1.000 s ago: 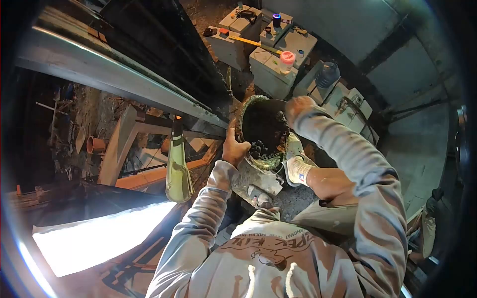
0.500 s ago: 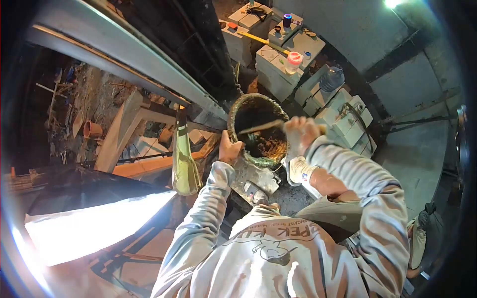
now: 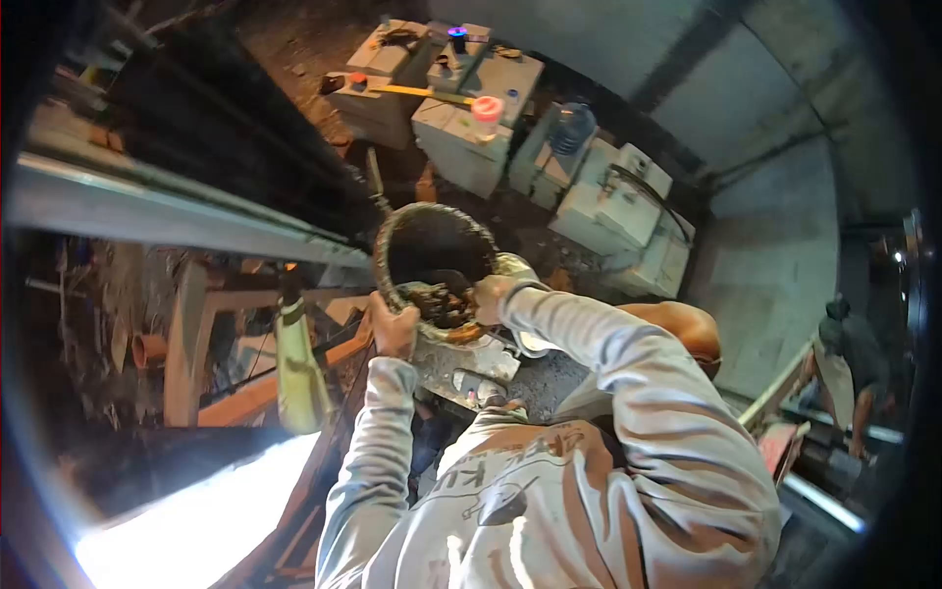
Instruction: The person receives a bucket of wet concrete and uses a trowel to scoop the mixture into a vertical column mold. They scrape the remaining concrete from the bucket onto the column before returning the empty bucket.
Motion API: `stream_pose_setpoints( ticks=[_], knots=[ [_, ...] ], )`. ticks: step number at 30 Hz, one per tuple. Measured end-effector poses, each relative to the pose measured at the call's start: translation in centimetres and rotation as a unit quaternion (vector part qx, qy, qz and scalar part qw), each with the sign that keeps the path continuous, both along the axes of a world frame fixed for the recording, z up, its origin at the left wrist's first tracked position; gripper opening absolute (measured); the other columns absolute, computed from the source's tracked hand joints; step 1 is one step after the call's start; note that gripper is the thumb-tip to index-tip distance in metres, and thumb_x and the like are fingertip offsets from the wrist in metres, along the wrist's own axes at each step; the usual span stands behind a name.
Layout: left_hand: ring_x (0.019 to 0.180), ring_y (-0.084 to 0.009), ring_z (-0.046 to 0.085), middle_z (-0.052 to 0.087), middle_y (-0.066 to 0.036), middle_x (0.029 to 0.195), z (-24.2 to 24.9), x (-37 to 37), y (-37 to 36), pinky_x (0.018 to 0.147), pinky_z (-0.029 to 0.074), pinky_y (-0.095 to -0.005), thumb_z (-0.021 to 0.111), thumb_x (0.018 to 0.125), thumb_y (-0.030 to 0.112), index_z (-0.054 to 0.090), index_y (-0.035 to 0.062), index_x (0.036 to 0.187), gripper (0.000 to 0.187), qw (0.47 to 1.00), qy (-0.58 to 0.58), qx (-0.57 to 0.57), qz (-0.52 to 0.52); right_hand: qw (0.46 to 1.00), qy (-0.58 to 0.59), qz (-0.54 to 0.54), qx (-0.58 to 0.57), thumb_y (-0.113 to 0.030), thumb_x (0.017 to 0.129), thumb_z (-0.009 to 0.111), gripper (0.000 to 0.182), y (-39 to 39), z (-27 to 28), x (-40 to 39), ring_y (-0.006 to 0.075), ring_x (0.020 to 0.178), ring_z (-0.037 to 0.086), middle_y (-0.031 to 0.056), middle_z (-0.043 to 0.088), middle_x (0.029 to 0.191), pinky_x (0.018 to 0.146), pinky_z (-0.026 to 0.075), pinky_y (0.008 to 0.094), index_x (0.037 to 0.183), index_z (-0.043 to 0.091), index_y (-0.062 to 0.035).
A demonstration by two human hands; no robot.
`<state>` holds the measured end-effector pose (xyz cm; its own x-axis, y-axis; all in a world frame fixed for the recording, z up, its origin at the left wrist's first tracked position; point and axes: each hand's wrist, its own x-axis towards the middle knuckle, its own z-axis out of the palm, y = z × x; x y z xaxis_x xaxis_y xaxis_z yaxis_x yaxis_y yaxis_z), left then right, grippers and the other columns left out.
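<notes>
A round bucket [image 3: 385, 257] with a thickly crusted rim tilts in front of me, its mouth turned toward me. Dark and brown clumpy material [image 3: 439, 306] lies in its lower part. On the near left side, my left hand [image 3: 394, 327] is closed over the rim. My right hand [image 3: 490, 298] is closed at the right side of the mouth, reaching inside. The stick-like tool that it held a moment ago is mostly hidden by the hand and the shadow. Beneath the bucket is a pale, dirty slab [image 3: 496, 361], with my sandalled foot [image 3: 475, 385] beside it.
Several pale blocks [image 3: 461, 147] stand ahead, bearing a pink-lidded jar [image 3: 487, 116], a yellow level-like bar [image 3: 417, 91] and a clear water jug [image 3: 572, 128]. A metal beam [image 3: 186, 211] and wooden frame [image 3: 186, 344] stand left. Another person [image 3: 852, 368] is at far right.
My right hand has moved from above the right rim down into the bucket's mouth, and the stick-like tool no longer shows clearly. My view has swung right; my left hand stays on the rim.
</notes>
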<state>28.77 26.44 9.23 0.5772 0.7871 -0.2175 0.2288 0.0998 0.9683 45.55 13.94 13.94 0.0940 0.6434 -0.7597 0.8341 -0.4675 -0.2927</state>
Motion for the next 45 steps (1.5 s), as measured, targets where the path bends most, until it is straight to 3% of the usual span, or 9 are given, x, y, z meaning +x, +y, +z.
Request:
stream_pose_setpoints(
  ticks=[5,7,9,15,23,26,30,32,45],
  knots=[
    [0.073,-0.0193,0.05,0.052,-0.01,0.08,0.8,0.9,-0.1,0.069,0.043,-0.0328,0.056,0.062,0.008,0.046,0.0001,0.096,0.036,0.999,0.027,0.027,-0.014,0.996,0.024,0.076,0.032,-0.022,0.082,0.044,0.032,1.0,-7.0,-1.1,0.0273,0.103,0.057,0.0117,0.06,0.109,0.084,0.047,0.0377,0.106,0.062,-0.0102],
    [0.072,-0.0208,0.052,0.053,-0.01,0.078,0.5,0.6,-0.2,0.07,0.043,-0.0332,0.06,0.063,0.011,0.046,0.0017,0.099,0.039,0.999,0.025,0.035,-0.017,0.928,-0.015,0.346,0.141,-0.021,0.084,0.048,0.024,-0.7,-5.2,-0.5,0.024,0.094,0.06,0.0079,0.062,0.102,0.076,0.05,0.0342,0.098,0.065,-0.0117],
    [0.075,-0.0216,0.054,0.057,-0.012,0.085,4.0,1.2,-1.2,0.071,0.044,-0.0345,0.063,0.064,0.014,0.046,0.0049,0.105,0.046,0.989,0.131,0.032,-0.054,0.964,0.044,0.25,0.08,-0.022,0.075,0.06,0.014,-3.0,-16.9,-0.6,0.0182,0.071,0.062,0.0033,0.062,0.071,0.065,0.049,0.0333,0.083,0.063,-0.0113],
    [0.08,-0.0147,0.053,0.057,-0.007,0.091,2.7,2.0,-3.6,0.074,0.044,-0.0279,0.06,0.066,0.004,0.047,0.0035,0.106,0.042,0.996,0.045,-0.05,-0.055,0.938,0.18,-0.294,-0.026,-0.022,0.077,0.049,0.023,-4.2,3.1,-0.4,0.024,0.06,0.059,0.0101,0.058,0.066,0.057,0.049,0.0313,0.086,0.06,-0.0035],
    [0.068,-0.0113,0.045,0.049,-0.001,0.076,-0.8,-0.6,-0.9,0.063,0.042,-0.0263,0.059,0.064,0.006,0.047,0.0022,0.091,0.029,0.998,0.006,-0.063,0.005,0.991,0.06,0.108,0.042,-0.022,0.073,0.057,0.011,-4.7,0.5,1.2,0.0249,0.091,0.056,0.0059,0.055,0.078,0.077,0.046,0.0364,0.078,0.06,-0.0132],
    [0.069,-0.0127,0.048,0.051,-0.003,0.077,1.8,-1.9,-0.5,0.063,0.042,-0.028,0.059,0.065,0.007,0.047,0.0014,0.09,0.028,0.996,-0.015,-0.077,0.047,0.951,0.137,-0.026,0.275,-0.012,0.078,0.052,0.011,-8.5,-3.5,1.3,0.0148,0.052,0.053,0.0004,0.048,0.059,0.049,0.046,0.0251,0.068,0.056,-0.0108],
    [0.071,-0.014,0.054,0.057,-0.005,0.084,-0.7,-7.0,-2.1,0.064,0.045,-0.0273,0.059,0.067,0.006,0.052,0.0008,0.098,0.032,0.965,0.048,-0.242,0.085,0.937,0.202,-0.236,0.162,-0.014,0.083,0.051,0.011,-9.5,-0.3,0.0,0.0248,0.055,0.058,0.0091,0.058,0.07,0.047,0.05,0.0345,0.085,0.053,-0.0037],
    [0.072,-0.014,0.054,0.057,-0.004,0.084,-1.2,-7.7,-5.1,0.066,0.045,-0.0274,0.059,0.066,0.005,0.052,0.0012,0.097,0.032,0.956,-0.02,-0.245,0.159,0.684,0.514,-0.511,-0.091,-0.008,0.077,0.058,0.014,-8.5,5.6,0.3,0.0228,0.052,0.058,0.0115,0.058,0.07,0.042,0.049,0.0331,0.083,0.051,0.0023],
    [0.054,-0.0143,0.048,0.049,-0.003,0.072,-6.1,-16.7,-13.1,0.045,0.041,-0.0278,0.055,0.062,-0.005,0.047,0.0063,0.11,0.05,0.883,0.125,-0.264,0.366,0.789,0.41,-0.453,-0.059,-0.007,0.075,0.058,0.017,-2.0,12.0,0.0,0.0213,0.05,0.056,0.0101,0.055,0.069,0.039,0.045,0.0328,0.084,0.047,0.0]
  ],
)
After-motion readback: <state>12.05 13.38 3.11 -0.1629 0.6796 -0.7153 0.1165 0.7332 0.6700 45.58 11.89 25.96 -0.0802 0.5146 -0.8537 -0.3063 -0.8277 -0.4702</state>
